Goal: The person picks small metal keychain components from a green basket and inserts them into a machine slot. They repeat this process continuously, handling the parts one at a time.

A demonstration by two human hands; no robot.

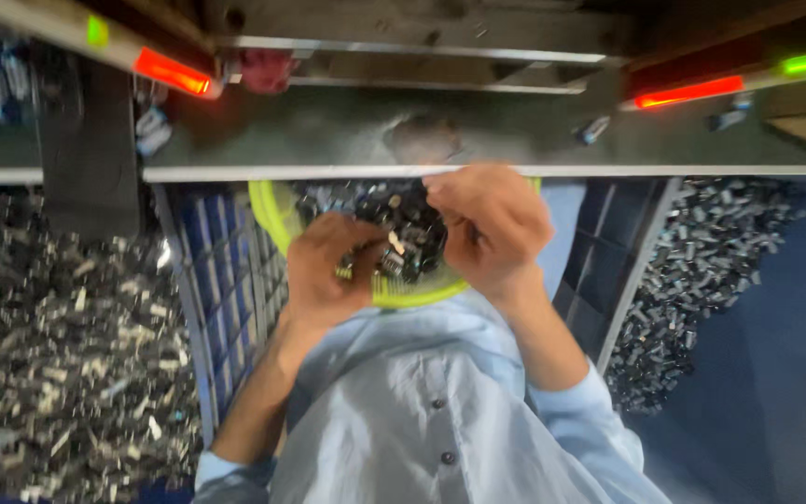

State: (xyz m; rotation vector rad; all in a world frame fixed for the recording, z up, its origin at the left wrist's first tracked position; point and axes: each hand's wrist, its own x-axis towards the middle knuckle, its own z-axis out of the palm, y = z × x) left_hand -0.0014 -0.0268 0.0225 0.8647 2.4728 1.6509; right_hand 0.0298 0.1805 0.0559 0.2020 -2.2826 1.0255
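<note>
while the left hand curls under a clump of small dark metal parts over the yellow-green bowl, the right hand pinches at it; best to pick slowly, low over the bowl.

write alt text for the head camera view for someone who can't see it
Looking down, the left hand and right hand handle small dark metal parts over a yellow-green bowl in the person's lap. Heaps of similar parts lie on both sides.

Both hands over yellow bowl
</note>
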